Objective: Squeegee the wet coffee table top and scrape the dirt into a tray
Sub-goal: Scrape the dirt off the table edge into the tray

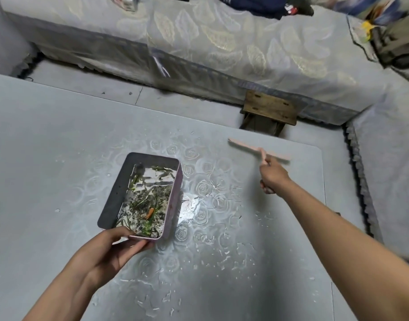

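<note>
A rectangular metal tray (116,195) holds wet dirt, green scraps and an orange bit. My left hand (110,249) grips its near edge, thumb over the rim and fingers underneath, at the middle of the grey coffee table (48,158). My right hand (271,176) holds the handle of a pink squeegee (249,147). Its blade lies across the far right part of the table. Water patches and droplets (212,251) shine on the rose-patterned top between the tray and the right edge.
A sofa with a grey leaf-patterned cover (222,42) runs along the far side and the right. A small wooden stool (270,107) stands on the floor just beyond the table's far edge. Clothes (252,5) lie on the sofa.
</note>
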The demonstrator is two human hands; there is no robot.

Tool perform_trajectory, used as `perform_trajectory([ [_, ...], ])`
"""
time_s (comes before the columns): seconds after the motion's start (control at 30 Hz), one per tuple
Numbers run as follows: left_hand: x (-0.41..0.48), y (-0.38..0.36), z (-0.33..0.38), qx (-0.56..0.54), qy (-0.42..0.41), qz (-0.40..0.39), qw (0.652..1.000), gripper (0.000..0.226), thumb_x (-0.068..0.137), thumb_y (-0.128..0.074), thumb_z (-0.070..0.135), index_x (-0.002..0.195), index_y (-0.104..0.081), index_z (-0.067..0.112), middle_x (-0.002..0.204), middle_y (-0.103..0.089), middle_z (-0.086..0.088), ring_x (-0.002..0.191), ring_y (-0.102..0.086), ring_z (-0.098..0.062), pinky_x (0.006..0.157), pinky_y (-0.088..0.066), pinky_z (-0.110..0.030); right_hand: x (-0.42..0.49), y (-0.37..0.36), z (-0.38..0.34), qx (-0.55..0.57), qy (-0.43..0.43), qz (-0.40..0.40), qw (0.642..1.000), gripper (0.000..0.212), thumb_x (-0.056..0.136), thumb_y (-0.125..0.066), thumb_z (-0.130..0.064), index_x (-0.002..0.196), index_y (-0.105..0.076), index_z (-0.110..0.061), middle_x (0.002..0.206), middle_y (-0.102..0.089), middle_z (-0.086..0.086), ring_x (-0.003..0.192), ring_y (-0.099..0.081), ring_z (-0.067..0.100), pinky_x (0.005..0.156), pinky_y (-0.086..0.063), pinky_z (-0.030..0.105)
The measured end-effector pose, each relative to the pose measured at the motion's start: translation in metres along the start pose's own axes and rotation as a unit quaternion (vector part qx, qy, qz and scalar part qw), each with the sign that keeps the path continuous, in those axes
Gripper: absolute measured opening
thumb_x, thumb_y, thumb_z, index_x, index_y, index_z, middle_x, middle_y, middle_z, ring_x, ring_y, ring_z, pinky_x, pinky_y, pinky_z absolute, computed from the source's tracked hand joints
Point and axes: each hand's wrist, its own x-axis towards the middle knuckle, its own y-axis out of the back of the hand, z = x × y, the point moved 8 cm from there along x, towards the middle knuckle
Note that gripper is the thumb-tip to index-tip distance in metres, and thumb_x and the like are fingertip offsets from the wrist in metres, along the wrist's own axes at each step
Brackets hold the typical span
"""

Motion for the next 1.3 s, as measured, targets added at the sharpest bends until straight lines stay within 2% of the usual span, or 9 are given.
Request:
perform_trajectory([
  [0.1,0.000,0.004,-0.005,0.005,0.004,0.003,1.000,0.032,0.083,-0.044,-0.009,0.113,-0.056,-0.013,0.096,-0.068,-0.031,0.088,-0.064,-0.052,0.061,-0.057,-0.040,-0.031,-0.034,0.018,-0.060,0.025,-0.032,0.997,0.039,0.100,-0.031,-0.021,0.139,-0.031,-0.020,0.085,-0.061,0.016,0.033,-0.050,0.013,0.030,-0.032,0.016],
  [0.27,-0.005,0.015,-0.014,-0.008,0.015,0.008,1.000,0.034,0.079,-0.046,-0.010,0.110,-0.056,-0.016,0.102,-0.065,-0.034,0.087,-0.065,-0.050,0.060,-0.057,-0.042,-0.118,-0.098,0.037,-0.094,0.112,-0.144,0.979,0.035,0.104,-0.031,-0.025,0.139,-0.031,-0.020,0.067,-0.055,0.001,0.041,-0.048,0.008,0.034,-0.034,0.015],
  [0.47,-0.020,0.036,-0.024,-0.036,0.018,0.011,0.999,0.035,0.080,-0.046,-0.010,0.113,-0.055,-0.014,0.096,-0.067,-0.033,0.082,-0.066,-0.050,0.058,-0.057,-0.043,-0.179,-0.139,0.041,-0.057,0.077,-0.256,0.962,0.032,0.101,-0.037,-0.029,0.133,-0.034,-0.032,0.082,-0.056,0.003,0.034,-0.050,0.006,0.033,-0.041,0.024],
  [0.63,-0.028,0.056,-0.030,-0.053,0.013,0.006,0.998,0.038,0.072,-0.049,-0.010,0.109,-0.056,-0.014,0.095,-0.067,-0.034,0.080,-0.066,-0.050,0.055,-0.058,-0.041,-0.141,-0.107,-0.005,-0.046,0.139,-0.161,0.976,0.032,0.102,-0.034,-0.029,0.134,-0.035,-0.029,0.074,-0.057,0.003,0.039,-0.051,0.011,0.034,-0.037,0.020],
  [0.83,-0.038,0.087,-0.041,-0.089,-0.011,0.011,0.996,0.040,0.067,-0.049,-0.009,0.105,-0.056,-0.015,0.089,-0.068,-0.032,0.078,-0.066,-0.050,0.055,-0.058,-0.039,-0.160,-0.156,0.015,0.000,0.035,-0.147,0.988,0.038,0.102,-0.033,-0.025,0.140,-0.025,-0.024,0.112,-0.059,0.012,0.046,-0.055,0.015,0.036,-0.042,0.019],
  [0.97,-0.046,0.115,-0.051,-0.125,-0.020,0.028,0.992,0.032,0.079,-0.044,-0.009,0.108,-0.055,-0.015,0.090,-0.067,-0.034,0.080,-0.065,-0.052,0.057,-0.059,-0.039,-0.230,-0.212,0.039,0.002,0.034,-0.229,0.973,0.031,0.102,-0.034,-0.022,0.132,-0.026,-0.025,0.086,-0.055,0.002,0.042,-0.055,0.015,0.037,-0.046,0.024],
  [1.1,-0.056,0.146,-0.065,-0.166,-0.027,0.040,0.985,0.033,0.076,-0.044,-0.009,0.107,-0.055,-0.014,0.089,-0.067,-0.035,0.075,-0.066,-0.051,0.052,-0.059,-0.036,-0.274,-0.230,0.039,-0.031,0.046,-0.317,0.947,0.029,0.101,-0.034,-0.028,0.129,-0.031,-0.027,0.089,-0.057,0.011,0.041,-0.055,0.014,0.032,-0.035,0.016],
  [1.2,-0.064,0.172,-0.079,-0.197,-0.029,0.043,0.979,0.028,0.082,-0.043,-0.007,0.106,-0.055,-0.014,0.089,-0.067,-0.034,0.074,-0.067,-0.050,0.048,-0.058,-0.033,-0.256,-0.205,0.006,-0.053,0.115,-0.280,0.952,0.022,0.102,-0.032,-0.036,0.124,-0.034,-0.032,0.074,-0.058,0.006,0.032,-0.049,0.006,0.034,-0.036,0.020],
  [1.3,-0.066,0.187,-0.087,-0.223,-0.037,0.046,0.973,0.025,0.084,-0.041,-0.007,0.103,-0.056,-0.012,0.086,-0.068,-0.033,0.071,-0.067,-0.048,0.048,-0.058,-0.033,-0.216,-0.184,-0.011,-0.074,0.126,-0.196,0.970,0.024,0.101,-0.032,-0.031,0.124,-0.036,-0.023,0.079,-0.059,0.009,0.039,-0.052,0.012,0.040,-0.039,0.024],
])
